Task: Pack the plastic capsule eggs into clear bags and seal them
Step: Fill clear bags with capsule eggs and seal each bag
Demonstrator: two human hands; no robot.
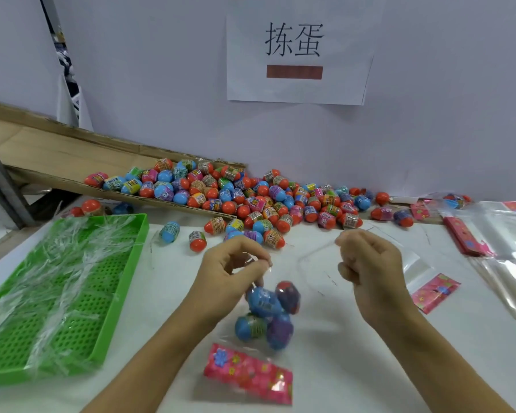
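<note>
My left hand pinches the top of a clear bag that hangs over the white table. The bag holds several capsule eggs, blue, red and purple, and its pink flowered header lies at the bottom. My right hand hovers to the right of the bag with its fingers curled and thumb against forefinger. Whether it pinches a thin clear film cannot be seen. A big pile of loose capsule eggs lies behind both hands along the wall.
A green perforated tray strewn with clear plastic strips sits at the left. A cardboard sheet leans behind the pile. Empty clear bags and pink headers lie at the right. A paper sign hangs on the wall.
</note>
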